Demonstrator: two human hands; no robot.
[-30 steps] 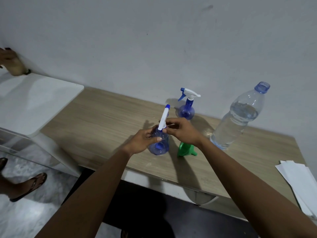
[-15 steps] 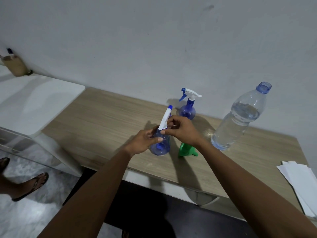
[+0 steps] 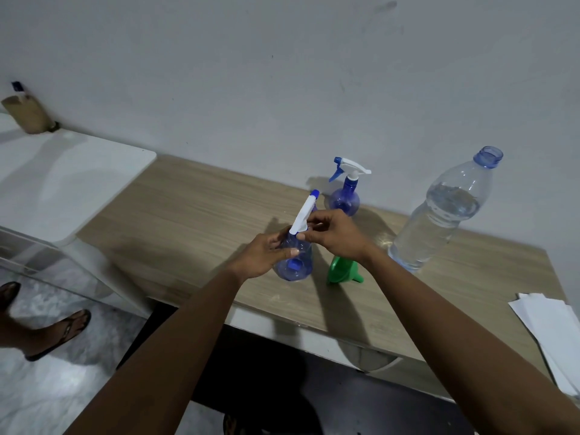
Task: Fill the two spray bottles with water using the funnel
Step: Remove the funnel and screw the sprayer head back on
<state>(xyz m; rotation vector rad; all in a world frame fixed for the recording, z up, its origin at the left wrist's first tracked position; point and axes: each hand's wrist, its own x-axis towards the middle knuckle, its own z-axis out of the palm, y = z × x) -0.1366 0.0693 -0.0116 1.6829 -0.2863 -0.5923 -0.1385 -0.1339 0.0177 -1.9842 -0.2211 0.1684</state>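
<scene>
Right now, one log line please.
left hand grips near spray bottle | right hand at its sprayer head | funnel unused

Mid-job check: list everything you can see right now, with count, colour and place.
Small translucent blue spray bottle with white trigger head: 1, near table edge, held.
Second blue spray bottle: 1, white head on, by the wall.
Green plastic funnel: 1, on the table, right of the held bottle.
Large clear water bottle: 1, blue neck, uncapped, partly full, right.
White paper sheets: stack, table's right edge.
Wooden table: 1, light brown.
White surface: 1, left.
Brown cup: 1, far left.
Sandalled feet: floor, left.
Left hand: around the bottle body.
Right hand: on the trigger head.
</scene>
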